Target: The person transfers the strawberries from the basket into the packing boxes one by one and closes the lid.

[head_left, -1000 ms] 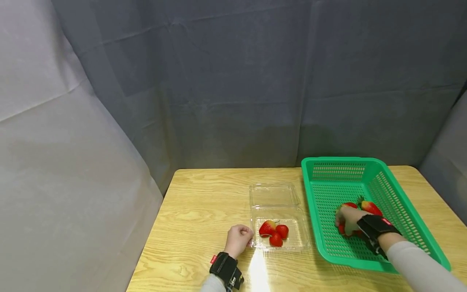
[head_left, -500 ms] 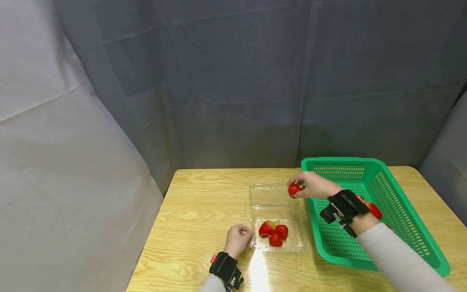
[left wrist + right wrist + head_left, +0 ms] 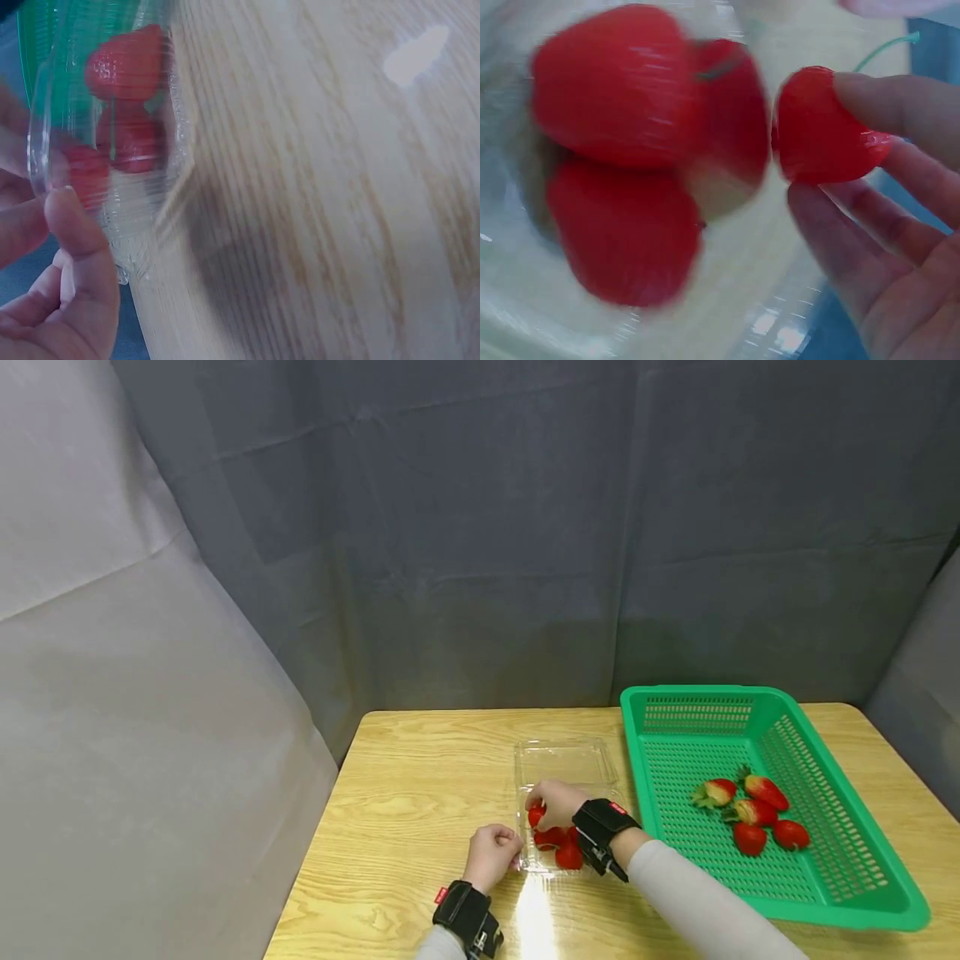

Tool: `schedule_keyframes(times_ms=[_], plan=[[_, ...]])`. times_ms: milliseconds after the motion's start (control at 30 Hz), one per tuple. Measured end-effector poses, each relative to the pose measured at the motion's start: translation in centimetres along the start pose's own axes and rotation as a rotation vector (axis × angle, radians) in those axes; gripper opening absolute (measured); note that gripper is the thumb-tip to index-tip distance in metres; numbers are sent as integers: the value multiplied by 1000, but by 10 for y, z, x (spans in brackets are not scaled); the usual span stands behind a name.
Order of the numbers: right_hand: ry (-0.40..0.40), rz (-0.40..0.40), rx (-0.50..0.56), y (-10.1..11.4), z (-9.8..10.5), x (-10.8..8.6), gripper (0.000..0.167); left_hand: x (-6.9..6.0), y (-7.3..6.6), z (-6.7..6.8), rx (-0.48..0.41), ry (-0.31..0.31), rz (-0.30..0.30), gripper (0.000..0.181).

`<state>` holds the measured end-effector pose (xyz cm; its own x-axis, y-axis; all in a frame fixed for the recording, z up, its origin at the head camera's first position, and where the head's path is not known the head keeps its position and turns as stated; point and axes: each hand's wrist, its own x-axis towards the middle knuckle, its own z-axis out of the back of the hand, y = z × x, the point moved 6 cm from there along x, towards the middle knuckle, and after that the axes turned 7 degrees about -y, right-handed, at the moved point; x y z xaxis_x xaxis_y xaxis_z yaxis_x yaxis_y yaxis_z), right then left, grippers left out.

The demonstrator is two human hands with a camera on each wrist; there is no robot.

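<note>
My right hand is over the clear plastic clamshell box, pinching a red strawberry with a thin green stem between thumb and fingers. Right beside it, in the right wrist view, lie other strawberries inside the box, blurred by motion. At the box's left side, my left hand holds the rim with thumb and fingers; the left wrist view shows the thumb against the clear wall. Behind that wall, red strawberries show through. The box's lid lies folded back, away from me. My right hand and wrist strap partly hide the box.
A green plastic basket stands to the right of the box, with several strawberries on its floor. Wooden table surface extends left of the box. Grey cloth hangs behind the table.
My right hand has come out of the green basket with a strawberry, passed leftward above the lid, and moved down over the box. My left hand has kept its place at the rim.
</note>
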<state>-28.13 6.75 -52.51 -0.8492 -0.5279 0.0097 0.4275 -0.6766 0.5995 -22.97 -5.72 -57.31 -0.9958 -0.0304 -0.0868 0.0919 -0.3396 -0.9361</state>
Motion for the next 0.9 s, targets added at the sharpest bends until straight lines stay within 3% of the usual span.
schedule_keyframes(times_ms=[133,300,433,500,600,700,800,900], plan=[[-14,-18,-43,-5,-16,-1,27,-1,0,1,-29,5,-10,11],[-7,-75,-46,-17,-31,2,27,-4,-6,2,-54,8,-90,12],[2,-78,-60,-22,-34,3,31,-2,-2,1,-37,10,-28,11],[28,-89,-36,-17,-25,0,35,-1,0,0,-20,13,-8,10],[32,-65,36,0,12,-8,39,-2,-1,-1,-2,14,9,10],[-36,-19,80,17,71,-22,40,-4,-2,0,1,14,13,10],[-163,-27,-19,16,131,-44,43,-4,-2,0,4,10,1,10],[-248,-114,-125,-6,175,-68,48,-1,1,0,2,9,-6,9]])
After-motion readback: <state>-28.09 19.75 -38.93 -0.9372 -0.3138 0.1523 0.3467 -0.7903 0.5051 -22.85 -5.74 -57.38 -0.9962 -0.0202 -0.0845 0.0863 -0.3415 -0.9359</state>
